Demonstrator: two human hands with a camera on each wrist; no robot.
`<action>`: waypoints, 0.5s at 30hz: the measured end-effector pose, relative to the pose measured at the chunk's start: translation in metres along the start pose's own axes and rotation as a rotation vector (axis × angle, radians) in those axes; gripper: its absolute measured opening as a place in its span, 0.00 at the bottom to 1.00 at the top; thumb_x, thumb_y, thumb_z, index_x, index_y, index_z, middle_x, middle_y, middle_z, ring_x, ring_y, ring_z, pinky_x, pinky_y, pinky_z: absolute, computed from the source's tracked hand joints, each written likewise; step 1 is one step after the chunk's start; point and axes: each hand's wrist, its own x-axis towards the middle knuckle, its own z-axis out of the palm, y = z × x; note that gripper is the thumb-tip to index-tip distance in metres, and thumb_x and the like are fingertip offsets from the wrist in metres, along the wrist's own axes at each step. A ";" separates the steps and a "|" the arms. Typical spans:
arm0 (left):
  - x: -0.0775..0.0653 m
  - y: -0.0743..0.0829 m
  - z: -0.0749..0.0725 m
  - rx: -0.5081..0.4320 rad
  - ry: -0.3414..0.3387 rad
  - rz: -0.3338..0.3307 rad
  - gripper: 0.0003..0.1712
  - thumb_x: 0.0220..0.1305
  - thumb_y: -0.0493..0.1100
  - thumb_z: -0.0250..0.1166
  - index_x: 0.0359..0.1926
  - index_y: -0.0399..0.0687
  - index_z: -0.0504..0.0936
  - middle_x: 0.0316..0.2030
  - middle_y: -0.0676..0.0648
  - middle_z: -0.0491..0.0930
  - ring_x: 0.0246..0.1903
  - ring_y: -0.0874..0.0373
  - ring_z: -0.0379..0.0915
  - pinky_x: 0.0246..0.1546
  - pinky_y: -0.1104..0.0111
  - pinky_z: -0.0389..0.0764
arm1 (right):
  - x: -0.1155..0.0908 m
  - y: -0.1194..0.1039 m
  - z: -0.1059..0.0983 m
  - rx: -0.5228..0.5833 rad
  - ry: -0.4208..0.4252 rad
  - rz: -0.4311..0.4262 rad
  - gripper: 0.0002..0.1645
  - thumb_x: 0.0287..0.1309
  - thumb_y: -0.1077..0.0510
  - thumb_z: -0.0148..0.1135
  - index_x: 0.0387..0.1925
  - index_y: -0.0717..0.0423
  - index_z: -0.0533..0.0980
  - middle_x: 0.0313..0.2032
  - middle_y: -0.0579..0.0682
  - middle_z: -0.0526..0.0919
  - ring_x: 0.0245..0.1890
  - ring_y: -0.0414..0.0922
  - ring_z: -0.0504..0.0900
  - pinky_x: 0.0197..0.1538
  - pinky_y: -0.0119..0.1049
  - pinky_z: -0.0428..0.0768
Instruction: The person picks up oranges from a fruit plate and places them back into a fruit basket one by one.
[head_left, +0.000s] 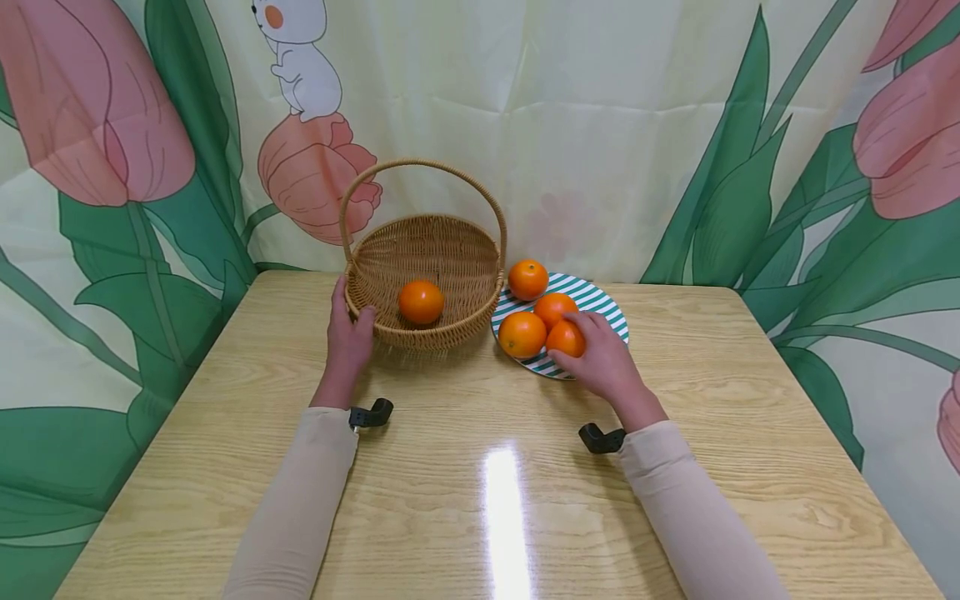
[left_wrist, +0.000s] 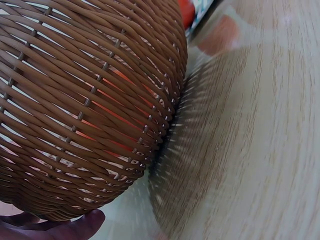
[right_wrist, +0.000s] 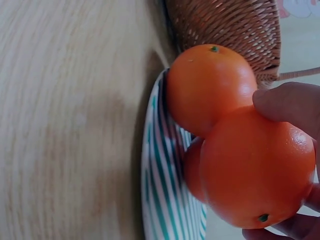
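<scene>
A wicker basket (head_left: 427,250) with a tall arched handle stands at the back of the table, one orange (head_left: 421,302) inside it. My left hand (head_left: 351,333) grips the basket's left rim, thumb toward the front; in the left wrist view its fingertips show at the woven side (left_wrist: 90,100). To the right of the basket lies a round plate (head_left: 611,312) with green and white stripes. My right hand (head_left: 602,354) holds an orange (right_wrist: 257,167) at the plate's front, thumb on one side and fingers around the other. Several other oranges (head_left: 522,334) lie close beside it on the plate.
The light wooden table (head_left: 435,467) reaches back to a curtain (head_left: 585,150) printed with tulips and a white animal. A bright light reflection (head_left: 506,517) lies on the tabletop between the forearms. Each wrist wears a small black camera (head_left: 372,413).
</scene>
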 end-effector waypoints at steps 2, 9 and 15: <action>0.000 0.000 0.000 0.004 0.000 -0.004 0.42 0.68 0.45 0.49 0.77 0.62 0.40 0.76 0.44 0.46 0.71 0.43 0.53 0.67 0.49 0.62 | 0.000 -0.001 -0.002 0.008 0.020 -0.011 0.40 0.55 0.43 0.66 0.66 0.51 0.66 0.64 0.60 0.67 0.56 0.60 0.72 0.55 0.60 0.75; 0.001 -0.001 0.000 -0.003 -0.008 -0.004 0.42 0.68 0.46 0.49 0.77 0.64 0.40 0.76 0.45 0.45 0.72 0.45 0.52 0.69 0.51 0.60 | 0.003 -0.007 -0.005 0.021 0.084 -0.054 0.39 0.54 0.43 0.67 0.65 0.50 0.67 0.62 0.59 0.68 0.53 0.59 0.73 0.51 0.59 0.77; 0.002 -0.002 0.000 0.001 -0.011 0.015 0.42 0.68 0.45 0.49 0.77 0.63 0.40 0.75 0.44 0.46 0.71 0.46 0.53 0.69 0.50 0.61 | 0.012 -0.016 -0.010 0.027 0.130 -0.101 0.38 0.54 0.44 0.68 0.64 0.52 0.68 0.62 0.58 0.69 0.54 0.58 0.72 0.50 0.58 0.78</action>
